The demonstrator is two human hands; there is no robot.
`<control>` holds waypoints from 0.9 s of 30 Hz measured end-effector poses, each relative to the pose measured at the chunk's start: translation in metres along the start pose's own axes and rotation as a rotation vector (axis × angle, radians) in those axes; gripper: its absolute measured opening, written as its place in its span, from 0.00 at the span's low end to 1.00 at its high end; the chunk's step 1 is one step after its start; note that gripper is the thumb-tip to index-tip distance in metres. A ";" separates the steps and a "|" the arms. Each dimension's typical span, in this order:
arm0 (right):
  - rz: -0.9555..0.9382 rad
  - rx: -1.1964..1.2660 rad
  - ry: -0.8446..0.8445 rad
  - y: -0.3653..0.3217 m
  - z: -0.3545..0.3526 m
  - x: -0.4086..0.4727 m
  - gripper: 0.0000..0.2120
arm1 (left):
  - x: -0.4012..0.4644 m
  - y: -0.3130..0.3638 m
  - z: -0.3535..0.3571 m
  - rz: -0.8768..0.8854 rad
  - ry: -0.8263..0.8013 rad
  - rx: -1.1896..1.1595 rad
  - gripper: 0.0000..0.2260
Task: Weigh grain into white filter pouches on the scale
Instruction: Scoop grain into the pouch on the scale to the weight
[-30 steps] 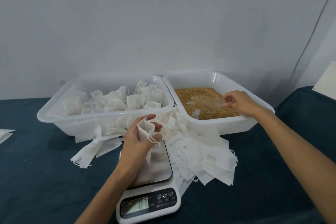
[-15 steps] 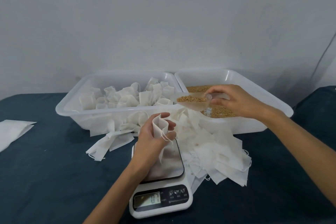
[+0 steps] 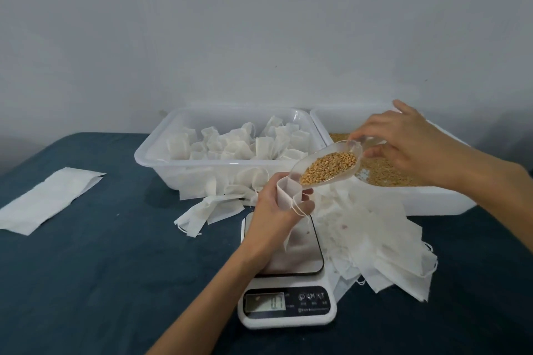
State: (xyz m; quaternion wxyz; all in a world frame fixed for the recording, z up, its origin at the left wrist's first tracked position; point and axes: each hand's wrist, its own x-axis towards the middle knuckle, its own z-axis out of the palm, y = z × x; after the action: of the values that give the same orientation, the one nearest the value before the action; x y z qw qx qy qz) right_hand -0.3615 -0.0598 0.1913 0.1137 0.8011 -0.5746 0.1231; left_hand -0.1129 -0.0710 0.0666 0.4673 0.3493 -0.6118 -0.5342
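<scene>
A: Fig.: L hand point(image 3: 277, 204)?
B: I see its fingers curled round a white filter pouch point(image 3: 288, 196), mouth up, above the scale point(image 3: 287, 277) on the desk point(image 3: 101, 282).
A: R hand point(image 3: 403, 141)?
B: Fingers pinch a clear scoop point(image 3: 326, 166) w/ grain point(image 3: 328, 167), tip at pouch mouth. Grain tub point(image 3: 432, 199) behind; display approx. 0.7.

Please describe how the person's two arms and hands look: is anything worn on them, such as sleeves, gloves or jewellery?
Both forearms are bare as far as the picture shows; no sleeve edge is in view. The left hand and the right hand wear no gloves. No ring, watch or bracelet can be seen on either.
</scene>
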 end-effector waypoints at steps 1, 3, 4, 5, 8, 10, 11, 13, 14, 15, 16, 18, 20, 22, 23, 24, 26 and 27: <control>0.001 -0.031 -0.006 0.000 -0.001 0.001 0.15 | 0.000 0.000 0.000 -0.003 0.002 0.010 0.20; 0.005 -0.072 -0.018 -0.003 -0.004 0.002 0.16 | 0.000 0.001 0.000 -0.011 0.007 0.021 0.20; 0.005 -0.084 -0.018 -0.004 -0.005 0.002 0.17 | 0.000 0.001 0.001 -0.015 0.009 0.020 0.20; 0.003 -0.093 -0.014 -0.006 -0.006 0.002 0.16 | 0.000 0.001 0.001 -0.021 0.012 0.016 0.20; -0.004 -0.110 0.005 -0.010 -0.010 0.003 0.15 | 0.000 0.000 0.000 -0.035 0.011 0.002 0.19; -0.006 -0.125 0.009 -0.012 -0.012 0.003 0.15 | 0.001 0.000 0.000 -0.035 0.004 0.000 0.18; -0.004 -0.134 0.007 -0.014 -0.012 0.004 0.15 | 0.001 0.001 0.000 -0.033 0.003 0.000 0.17; 0.003 -0.143 -0.001 -0.016 -0.014 0.004 0.16 | 0.001 0.001 0.000 -0.027 0.007 0.005 0.16; 0.007 -0.146 -0.006 -0.017 -0.014 0.004 0.16 | 0.001 0.001 0.000 -0.025 0.009 0.005 0.16; 0.011 -0.150 -0.011 -0.018 -0.015 0.005 0.16 | 0.001 0.001 0.000 -0.025 0.011 0.004 0.16; 0.016 -0.152 -0.014 -0.018 -0.016 0.005 0.16 | 0.001 0.001 0.000 -0.028 0.012 0.003 0.17; 0.019 -0.157 -0.018 -0.020 -0.016 0.005 0.16 | 0.001 0.001 -0.001 -0.035 0.014 0.004 0.17; 0.020 -0.164 -0.021 -0.021 -0.017 0.004 0.16 | 0.002 0.000 -0.001 -0.036 0.017 0.008 0.17; 0.019 -0.166 -0.017 -0.022 -0.018 0.004 0.16 | 0.002 0.000 -0.001 -0.034 0.021 0.012 0.17; 0.020 -0.167 -0.018 -0.022 -0.018 0.004 0.16 | 0.003 -0.001 -0.001 -0.032 0.023 0.012 0.17; 0.023 -0.172 -0.022 -0.022 -0.019 0.004 0.16 | 0.003 -0.001 -0.001 -0.032 0.022 0.011 0.17; 0.026 -0.175 -0.028 -0.021 -0.019 0.003 0.17 | 0.003 -0.002 -0.001 -0.029 0.020 0.007 0.17; 0.027 -0.170 -0.030 -0.021 -0.018 0.003 0.17 | 0.003 -0.003 -0.001 -0.027 0.019 0.006 0.17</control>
State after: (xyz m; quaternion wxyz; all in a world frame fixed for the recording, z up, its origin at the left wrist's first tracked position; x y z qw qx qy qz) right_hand -0.3418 -0.0497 0.2085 0.1711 0.7826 -0.5952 0.0635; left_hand -0.1132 -0.0747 0.0647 0.4648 0.3641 -0.6040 -0.5353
